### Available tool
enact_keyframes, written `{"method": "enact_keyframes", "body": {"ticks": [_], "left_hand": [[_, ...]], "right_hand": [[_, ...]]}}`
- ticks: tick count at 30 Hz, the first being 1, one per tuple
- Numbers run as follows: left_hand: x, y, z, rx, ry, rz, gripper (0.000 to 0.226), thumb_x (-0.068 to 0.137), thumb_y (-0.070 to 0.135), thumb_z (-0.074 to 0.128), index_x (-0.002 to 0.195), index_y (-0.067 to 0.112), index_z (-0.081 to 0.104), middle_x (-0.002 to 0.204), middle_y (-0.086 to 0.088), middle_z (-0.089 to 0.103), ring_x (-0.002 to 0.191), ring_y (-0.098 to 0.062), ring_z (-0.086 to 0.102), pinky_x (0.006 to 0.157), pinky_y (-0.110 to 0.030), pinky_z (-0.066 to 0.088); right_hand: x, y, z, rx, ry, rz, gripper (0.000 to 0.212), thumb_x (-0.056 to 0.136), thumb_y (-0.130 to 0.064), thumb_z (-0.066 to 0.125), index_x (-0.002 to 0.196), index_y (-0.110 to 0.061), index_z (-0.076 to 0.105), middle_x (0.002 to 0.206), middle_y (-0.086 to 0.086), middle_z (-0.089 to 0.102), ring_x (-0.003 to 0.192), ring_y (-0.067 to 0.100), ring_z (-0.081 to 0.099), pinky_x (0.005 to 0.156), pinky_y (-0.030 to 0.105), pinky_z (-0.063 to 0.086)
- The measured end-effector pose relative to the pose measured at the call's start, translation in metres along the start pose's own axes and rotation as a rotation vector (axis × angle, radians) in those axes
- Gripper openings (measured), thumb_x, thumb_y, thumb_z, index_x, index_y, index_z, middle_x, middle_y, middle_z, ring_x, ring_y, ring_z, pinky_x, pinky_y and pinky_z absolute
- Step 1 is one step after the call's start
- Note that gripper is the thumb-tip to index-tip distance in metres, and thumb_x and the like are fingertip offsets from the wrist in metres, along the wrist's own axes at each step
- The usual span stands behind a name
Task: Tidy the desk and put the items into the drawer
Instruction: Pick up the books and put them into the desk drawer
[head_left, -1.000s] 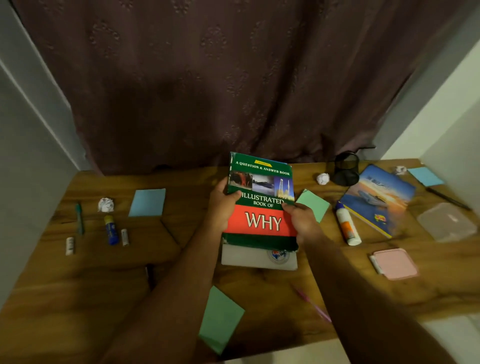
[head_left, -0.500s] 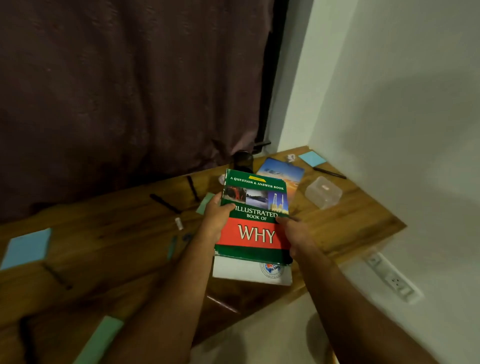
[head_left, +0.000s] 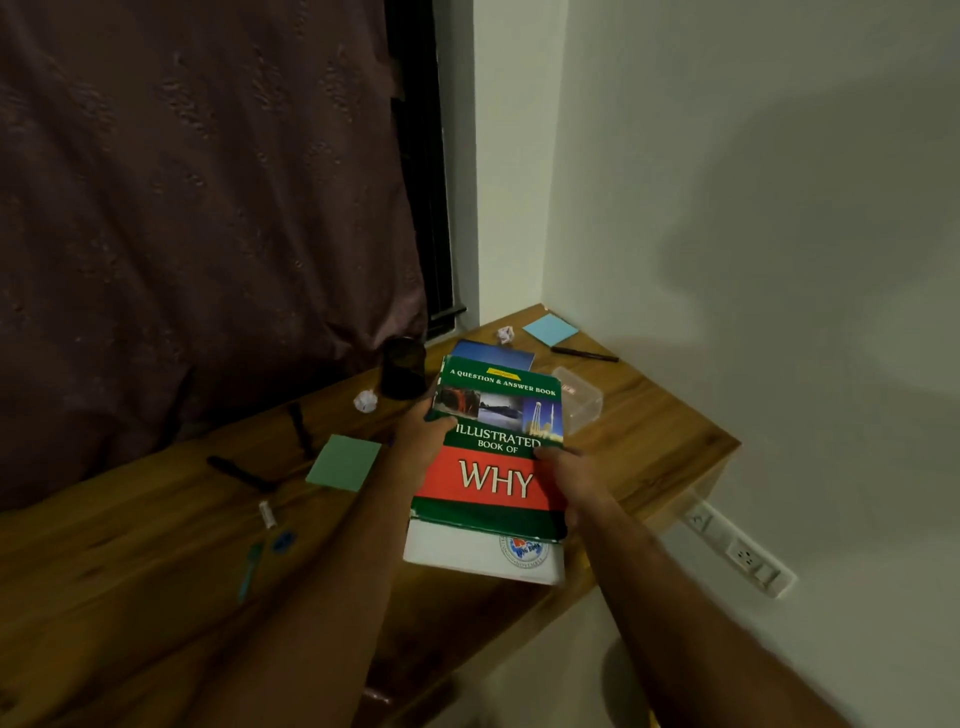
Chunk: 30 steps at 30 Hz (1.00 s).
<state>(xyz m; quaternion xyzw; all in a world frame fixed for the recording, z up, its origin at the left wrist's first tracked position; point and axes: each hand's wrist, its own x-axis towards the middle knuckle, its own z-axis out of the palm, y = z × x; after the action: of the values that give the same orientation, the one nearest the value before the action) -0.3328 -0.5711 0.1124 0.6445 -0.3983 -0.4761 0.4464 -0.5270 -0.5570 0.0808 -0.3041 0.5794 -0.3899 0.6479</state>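
I hold a small stack of two books above the right end of the wooden desk (head_left: 670, 447). On top is the green and red "Illustrated Book of WHY" (head_left: 493, 452); a white book (head_left: 467, 553) shows below its near edge. My left hand (head_left: 423, 441) grips the stack's left side, thumb on the cover. My right hand (head_left: 569, 475) grips its right side. A blue-covered book (head_left: 493, 353) lies on the desk just beyond the stack. No drawer is in view.
On the desk lie a green sticky note (head_left: 343, 462), a blue note (head_left: 549, 330), black pens (head_left: 584, 355), paper balls (head_left: 365, 401), a black mesh cup (head_left: 402, 368), a clear plastic box (head_left: 582, 397) and small items at left. A wall socket (head_left: 737, 551) sits below right.
The view has swung to the right, toward the desk's right end and the wall. Both hands keep the same grip on the book stack, which stays in front of me.
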Motion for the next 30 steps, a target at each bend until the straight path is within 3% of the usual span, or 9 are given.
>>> {"method": "enact_keyframes", "body": {"ticks": [5, 11, 16, 20, 24, 27, 30], "left_hand": [[0.046, 0.013, 0.000, 0.084, 0.005, 0.017, 0.026, 0.095, 0.011, 0.053, 0.120, 0.015, 0.059, 0.089, -0.006, 0.064, 0.072, -0.020, 0.063, 0.060, -0.027, 0.051], [0.124, 0.024, 0.000, 0.248, 0.024, 0.020, 0.025, 0.094, 0.014, 0.055, 0.119, 0.013, 0.057, 0.086, 0.000, 0.060, 0.072, -0.014, 0.060, 0.056, -0.024, 0.044], [0.182, 0.023, 0.007, 0.369, 0.008, -0.024, 0.007, 0.094, 0.017, 0.056, 0.093, 0.011, 0.059, 0.088, -0.012, 0.066, 0.071, -0.025, 0.065, 0.072, -0.038, 0.055], [0.213, 0.019, 0.009, 0.392, 0.005, -0.031, 0.016, 0.093, 0.016, 0.056, 0.101, 0.004, 0.062, 0.091, -0.016, 0.068, 0.076, -0.030, 0.067, 0.073, -0.039, 0.055], [0.236, 0.016, 0.010, 0.398, 0.001, -0.025, 0.013, 0.091, 0.014, 0.058, 0.099, 0.006, 0.064, 0.095, -0.016, 0.068, 0.085, -0.032, 0.067, 0.081, -0.043, 0.056], [0.251, 0.011, 0.015, 0.429, -0.010, -0.026, 0.013, 0.091, 0.016, 0.059, 0.098, 0.007, 0.065, 0.094, -0.014, 0.068, 0.085, -0.029, 0.067, 0.080, -0.040, 0.055], [0.262, 0.005, 0.020, 0.469, -0.026, -0.046, 0.016, 0.090, 0.017, 0.060, 0.098, 0.005, 0.066, 0.095, -0.013, 0.069, 0.087, -0.028, 0.067, 0.081, -0.039, 0.055]], "right_hand": [[0.042, -0.012, 0.014, 0.026, -0.025, 0.011, 0.025, 0.095, -0.020, 0.059, 0.115, -0.007, 0.055, 0.094, 0.019, 0.073, 0.078, 0.032, 0.072, 0.065, 0.037, 0.058], [0.100, -0.030, 0.035, 0.052, -0.034, 0.072, 0.026, 0.095, -0.013, 0.057, 0.119, -0.004, 0.053, 0.094, 0.020, 0.072, 0.068, 0.028, 0.071, 0.052, 0.030, 0.056], [0.146, -0.038, 0.049, 0.039, 0.031, 0.125, 0.032, 0.089, -0.015, 0.064, 0.119, -0.005, 0.057, 0.096, 0.018, 0.074, 0.079, 0.032, 0.073, 0.064, 0.038, 0.059], [0.173, -0.042, 0.061, 0.005, 0.072, 0.138, 0.033, 0.086, -0.018, 0.068, 0.116, -0.006, 0.058, 0.099, 0.016, 0.073, 0.086, 0.032, 0.072, 0.082, 0.047, 0.058], [0.192, -0.041, 0.072, -0.036, 0.171, 0.120, 0.041, 0.085, -0.019, 0.070, 0.122, -0.010, 0.053, 0.112, 0.015, 0.068, 0.097, 0.031, 0.068, 0.091, 0.050, 0.054], [0.203, -0.040, 0.077, -0.046, 0.269, 0.116, 0.048, 0.085, -0.021, 0.071, 0.125, -0.011, 0.047, 0.118, 0.011, 0.063, 0.104, 0.032, 0.064, 0.091, 0.048, 0.052], [0.211, -0.039, 0.074, -0.053, 0.330, 0.096, 0.049, 0.086, -0.022, 0.071, 0.127, -0.013, 0.045, 0.114, 0.012, 0.064, 0.092, 0.027, 0.066, 0.080, 0.042, 0.055]]}}
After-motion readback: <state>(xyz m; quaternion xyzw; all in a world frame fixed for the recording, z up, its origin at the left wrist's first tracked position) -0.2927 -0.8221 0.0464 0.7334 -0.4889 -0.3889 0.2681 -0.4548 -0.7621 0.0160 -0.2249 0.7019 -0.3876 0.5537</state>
